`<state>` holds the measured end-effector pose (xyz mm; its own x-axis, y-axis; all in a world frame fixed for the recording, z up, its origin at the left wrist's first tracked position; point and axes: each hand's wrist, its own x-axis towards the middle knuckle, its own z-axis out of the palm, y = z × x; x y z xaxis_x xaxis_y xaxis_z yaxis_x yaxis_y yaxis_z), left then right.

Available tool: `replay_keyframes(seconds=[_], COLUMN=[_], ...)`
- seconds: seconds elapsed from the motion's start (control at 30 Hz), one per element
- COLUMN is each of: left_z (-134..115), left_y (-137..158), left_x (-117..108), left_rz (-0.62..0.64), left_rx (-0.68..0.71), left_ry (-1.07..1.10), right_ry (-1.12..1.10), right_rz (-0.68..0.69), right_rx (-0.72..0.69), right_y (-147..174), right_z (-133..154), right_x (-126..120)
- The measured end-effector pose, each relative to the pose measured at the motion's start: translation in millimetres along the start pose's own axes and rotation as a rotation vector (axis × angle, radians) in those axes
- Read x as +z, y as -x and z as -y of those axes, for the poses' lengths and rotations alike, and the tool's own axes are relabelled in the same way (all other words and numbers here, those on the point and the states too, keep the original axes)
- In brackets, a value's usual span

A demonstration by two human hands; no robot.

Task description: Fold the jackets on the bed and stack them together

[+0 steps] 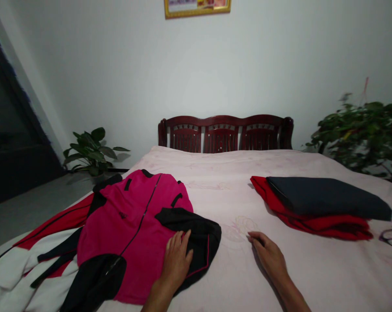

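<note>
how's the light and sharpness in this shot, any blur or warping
Head view: dim, flat room light with a cool cast; soft shadows under the right hand and the folded pile. The left hand on the pink jacket is fairly sharp. The right plant is blurred, and the wide lens bends the edges.

So the bed (235,182) has a pale pink sheet with a faint floral print and a dark red wooden headboard (225,133). On the left lies a pink-and-black jacket (134,225) on top of a red-and-white garment (36,255). On the right there's a folded stack (319,208), dark piece over red. Both hands rest flat on it too, left hand (176,260) on the jacket, right hand (269,255) on the sheet.
</note>
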<state>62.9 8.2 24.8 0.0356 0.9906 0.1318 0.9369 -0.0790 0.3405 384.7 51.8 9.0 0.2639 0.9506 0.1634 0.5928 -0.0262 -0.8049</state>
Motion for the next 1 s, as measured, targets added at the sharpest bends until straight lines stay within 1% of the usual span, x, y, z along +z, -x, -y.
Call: replay_keyframes(seconds=[0.33,0.67,1.0], left_z=[0.8,2.0,1.7], left_y=[-0.4,-0.3,-0.1], left_x=[1.8,2.9,2.3], left_rz=[-0.014,-0.022,-0.013], left_rx=[0.005,0.015,0.008], left_ry=[-0.002,0.004,-0.002], right_ry=[0.000,-0.016,-0.020], right_rz=[-0.004,-0.006,0.009], right_rx=[-0.012,0.002,-0.018], right_y=[-1.5,0.7,1.5], right_z=[-4.9,-2.1,0.3], right_x=[2.6,0.6,0.5])
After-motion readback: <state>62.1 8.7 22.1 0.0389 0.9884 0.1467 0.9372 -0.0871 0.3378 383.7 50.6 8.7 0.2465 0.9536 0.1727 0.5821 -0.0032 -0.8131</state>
